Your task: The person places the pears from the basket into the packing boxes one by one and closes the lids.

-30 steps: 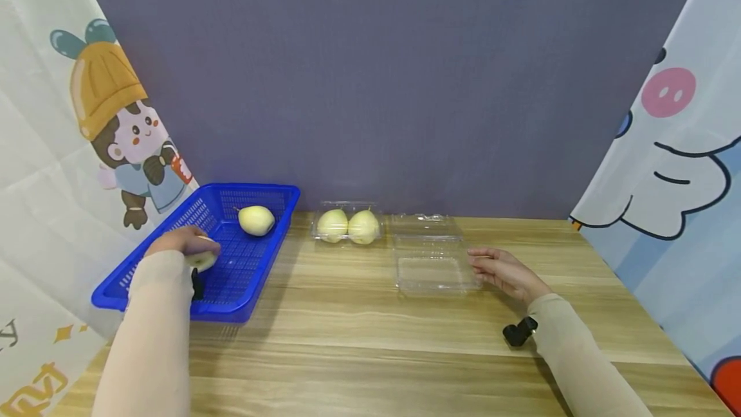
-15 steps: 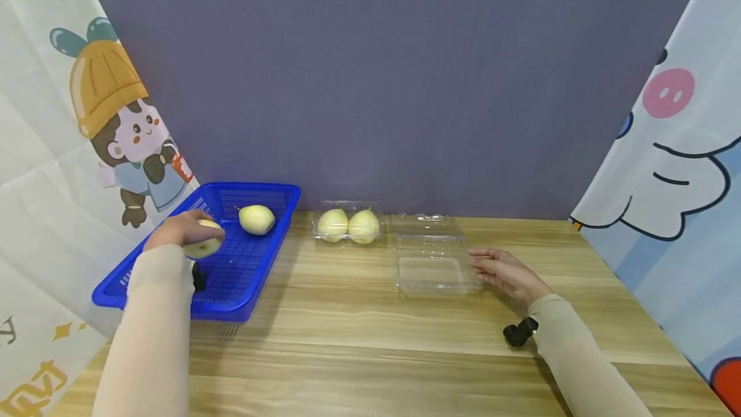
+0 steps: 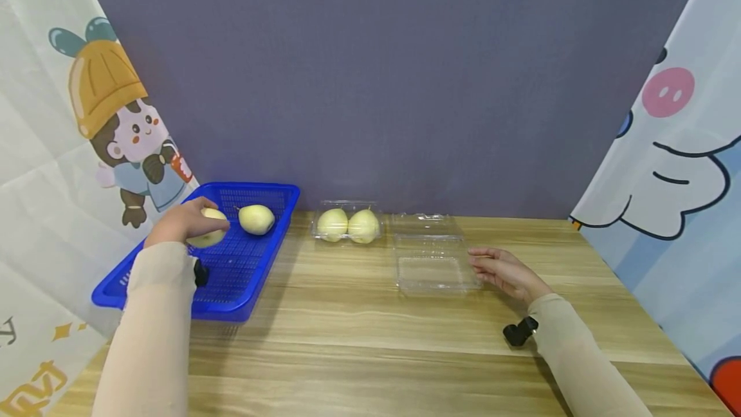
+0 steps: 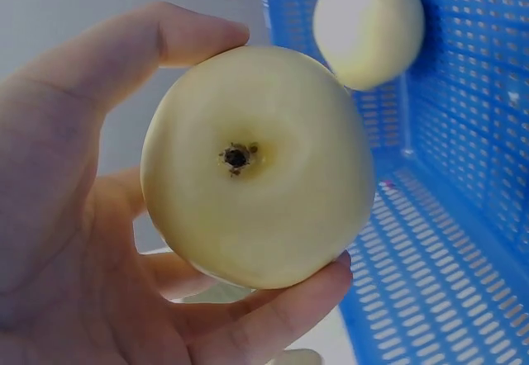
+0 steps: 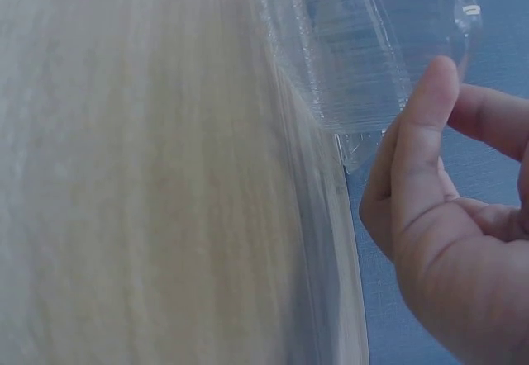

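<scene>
Held pear (image 4: 281, 196): rose since the earlier frame; your left hand (image 3: 176, 222) gripped it over the blue basket (image 3: 231, 307)
Basket pear (image 3: 256, 219): one was left
Filled box (image 3: 347, 237): held two pears (image 3: 363, 227), lid seemingly down
Open box (image 3: 429, 272): had none yet; your right hand (image 3: 505, 273) met its edge, pinch unclear
Curtain lettering (image 3: 42, 386): was cut off, no brand legible

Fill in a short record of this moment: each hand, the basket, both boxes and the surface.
Left hand: holds a pear over the blue basket
Right hand: at the right edge of the open clear box; grip unclear
Basket contents: another pear, lying inside
Other clear box: two pears
Surface: wooden table
</scene>
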A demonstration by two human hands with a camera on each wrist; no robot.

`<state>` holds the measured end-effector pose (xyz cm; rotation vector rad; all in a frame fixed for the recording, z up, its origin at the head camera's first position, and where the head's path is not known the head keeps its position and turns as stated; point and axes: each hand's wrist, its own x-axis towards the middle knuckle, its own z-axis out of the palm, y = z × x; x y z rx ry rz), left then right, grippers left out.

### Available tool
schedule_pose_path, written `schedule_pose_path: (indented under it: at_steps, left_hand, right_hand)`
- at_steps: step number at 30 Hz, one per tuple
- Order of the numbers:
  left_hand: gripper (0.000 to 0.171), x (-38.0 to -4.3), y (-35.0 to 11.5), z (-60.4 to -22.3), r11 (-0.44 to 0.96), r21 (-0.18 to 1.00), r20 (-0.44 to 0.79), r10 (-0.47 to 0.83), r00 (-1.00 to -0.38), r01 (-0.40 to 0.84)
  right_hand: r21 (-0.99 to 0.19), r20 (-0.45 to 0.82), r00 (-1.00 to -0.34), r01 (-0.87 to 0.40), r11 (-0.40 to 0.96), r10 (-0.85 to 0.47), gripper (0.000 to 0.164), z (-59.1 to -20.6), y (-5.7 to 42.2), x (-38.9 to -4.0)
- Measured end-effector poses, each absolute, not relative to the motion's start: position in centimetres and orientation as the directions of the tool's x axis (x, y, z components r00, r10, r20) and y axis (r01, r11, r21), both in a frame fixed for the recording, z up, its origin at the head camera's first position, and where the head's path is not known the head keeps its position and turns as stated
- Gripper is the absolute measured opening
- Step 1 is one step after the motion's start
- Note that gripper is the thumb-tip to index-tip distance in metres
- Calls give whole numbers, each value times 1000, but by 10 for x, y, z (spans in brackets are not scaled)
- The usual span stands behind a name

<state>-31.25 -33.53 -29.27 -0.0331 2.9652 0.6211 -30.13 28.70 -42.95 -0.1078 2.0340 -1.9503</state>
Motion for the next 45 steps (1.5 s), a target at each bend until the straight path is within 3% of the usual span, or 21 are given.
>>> schedule_pose_path:
  at_steps: [15,27,45]
  left_hand:
    - [69,-310,-304,-272,907,411,76,64,-995,90]
    - [67,-313,-283,-264,913,384,118,98,-988,136]
    - [58,-321,-258,-280,864,372,165,298,-940,339]
  right_hand:
    - [-984,-178,-949,166,68,-259,55,-432,287,-302]
    - [-983,-182,-950,171,64,-254,55,-428,285,-301]
    - [-984,-179,-948,170,54,-263,55,-427,285,-300]
